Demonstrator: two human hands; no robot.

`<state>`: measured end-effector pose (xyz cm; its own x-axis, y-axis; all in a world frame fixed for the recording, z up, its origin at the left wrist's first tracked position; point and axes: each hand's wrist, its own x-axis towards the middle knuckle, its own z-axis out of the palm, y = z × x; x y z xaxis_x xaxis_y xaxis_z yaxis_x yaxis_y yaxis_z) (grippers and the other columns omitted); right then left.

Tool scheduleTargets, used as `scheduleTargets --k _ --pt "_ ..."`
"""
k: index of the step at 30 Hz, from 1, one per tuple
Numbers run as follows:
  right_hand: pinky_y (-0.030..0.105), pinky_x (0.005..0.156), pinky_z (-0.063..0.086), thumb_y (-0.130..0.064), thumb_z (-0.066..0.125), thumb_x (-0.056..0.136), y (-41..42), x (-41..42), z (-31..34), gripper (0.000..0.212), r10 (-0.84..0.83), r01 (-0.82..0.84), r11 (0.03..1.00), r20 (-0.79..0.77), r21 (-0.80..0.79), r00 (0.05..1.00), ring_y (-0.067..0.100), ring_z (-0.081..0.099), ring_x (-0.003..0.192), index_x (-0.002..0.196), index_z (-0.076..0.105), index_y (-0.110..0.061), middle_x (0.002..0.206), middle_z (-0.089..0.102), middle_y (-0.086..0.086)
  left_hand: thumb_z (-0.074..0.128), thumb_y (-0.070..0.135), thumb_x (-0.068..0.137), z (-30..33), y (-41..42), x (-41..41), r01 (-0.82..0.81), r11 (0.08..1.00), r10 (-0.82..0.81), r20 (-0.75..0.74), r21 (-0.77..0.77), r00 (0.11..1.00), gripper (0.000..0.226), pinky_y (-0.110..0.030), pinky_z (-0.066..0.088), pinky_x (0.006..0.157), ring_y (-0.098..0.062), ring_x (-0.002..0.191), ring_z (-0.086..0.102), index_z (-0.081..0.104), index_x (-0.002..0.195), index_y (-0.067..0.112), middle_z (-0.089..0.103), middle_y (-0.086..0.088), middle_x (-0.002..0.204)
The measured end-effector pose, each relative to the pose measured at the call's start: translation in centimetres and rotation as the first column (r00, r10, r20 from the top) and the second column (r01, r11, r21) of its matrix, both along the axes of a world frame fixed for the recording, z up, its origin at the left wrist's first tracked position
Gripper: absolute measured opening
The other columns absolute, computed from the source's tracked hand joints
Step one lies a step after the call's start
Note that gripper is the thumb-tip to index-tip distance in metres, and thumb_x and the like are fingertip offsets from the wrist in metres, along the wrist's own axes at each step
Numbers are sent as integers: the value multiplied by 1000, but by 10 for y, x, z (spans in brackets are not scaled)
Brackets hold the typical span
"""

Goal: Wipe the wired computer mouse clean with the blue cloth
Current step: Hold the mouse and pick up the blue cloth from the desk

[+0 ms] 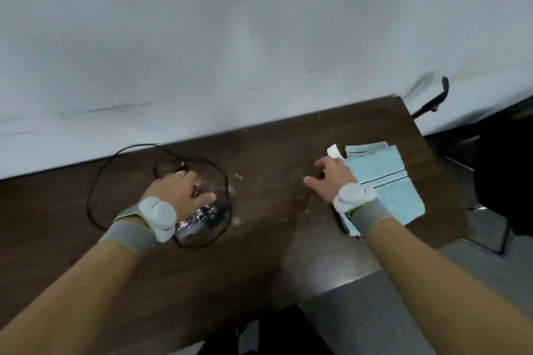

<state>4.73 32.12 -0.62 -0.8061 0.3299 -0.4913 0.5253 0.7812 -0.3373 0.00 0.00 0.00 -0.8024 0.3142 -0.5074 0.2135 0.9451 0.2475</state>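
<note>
A black wired mouse, speckled with pale crumbs, lies on the dark wooden desk. Its black cable loops around it and runs to the wall. My left hand hovers over or rests on the mouse's far end, fingers curled; whether it grips the mouse is unclear. The folded blue cloth lies flat on the desk at the right. My right hand sits over the cloth's left edge with fingers spread, holding nothing.
A white wall runs along the desk's far edge. Pale crumbs are scattered on the wood between my hands. A black chair stands beyond the desk's right edge. Both wrists wear grey bands with white sensors.
</note>
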Motion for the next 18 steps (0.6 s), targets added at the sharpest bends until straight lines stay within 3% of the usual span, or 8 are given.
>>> scheduleTargets --k 4,8,10,13,18 --pt "45 92 39 -43 70 74 17 24 -7 59 -24 41 934 -51 354 998 37 48 115 121 49 -14 125 49 14 43 73 74 -10 -7 12 38 997 -40 -34 -69 999 70 -43 41 92 -27 113 50 47 120 21 56 -5 121" --pt "47 89 42 -49 75 68 17 33 -16 73 -222 189 888 31 419 974 36 49 116 119 44 -8 122 50 15 43 77 70 -16 -8 20 25 998 -29 -57 -62 998 77 -43 39 94 -27 116 48 44 123 20 54 -7 124" --pt "47 88 44 -43 73 73 14 34 -21 66 -242 186 894 88 408 966 36 48 117 119 43 -8 124 50 15 44 77 70 -16 -10 25 21 998 -24 -45 -59 999 79 -43 38 96 -28 118 47 43 125 19 52 -7 127" --pt "46 86 45 -19 58 85 14 31 -26 35 -188 172 929 17 329 982 41 50 114 116 47 -7 123 52 20 44 77 70 -17 -14 29 8 999 -9 -33 -48 999 81 -44 38 97 -28 118 46 41 127 18 52 -7 128" --pt "38 85 44 -15 55 88 2 25 -21 32 -119 123 991 -68 58 991 40 57 108 119 56 -12 117 64 19 46 76 69 -20 -19 37 -48 999 48 -1 -22 999 80 -45 38 96 -28 117 46 42 125 19 51 -7 127"
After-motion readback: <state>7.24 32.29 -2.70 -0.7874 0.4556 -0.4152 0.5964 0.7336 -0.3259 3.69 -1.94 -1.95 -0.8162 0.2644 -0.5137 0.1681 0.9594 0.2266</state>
